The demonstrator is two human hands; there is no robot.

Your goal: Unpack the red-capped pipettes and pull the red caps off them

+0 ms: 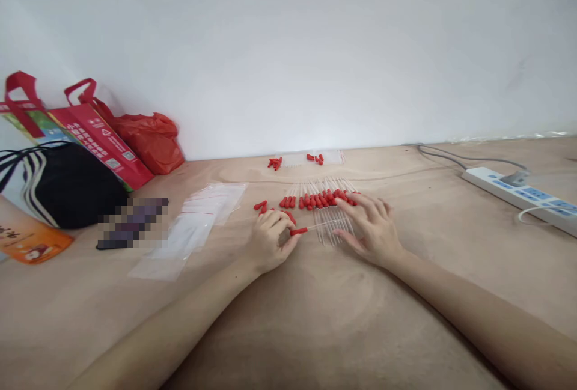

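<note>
My left hand (pixel 270 241) is closed, pinching the red rubber bulb of a glass dropper (pixel 301 231). The dropper's clear tube points right, toward my right hand (pixel 373 231). That hand is open, thumb and fingers apart, over the right part of a row of droppers (pixel 318 200) with red bulbs. Bare glass tubes (pixel 322 237) lie just in front of the row, partly under my right fingers. A few loose red bulbs (pixel 260 205) lie beyond my left hand, some partly hidden by it.
Clear zip bags (pixel 193 228) lie fanned out to the left. At the back are filled bags (pixel 293 160) with red bulbs. Shopping bags (pixel 99 143), a black pouch (pixel 76 182) and an orange packet (pixel 33 237) stand far left. A power strip (pixel 523 195) with cables lies right.
</note>
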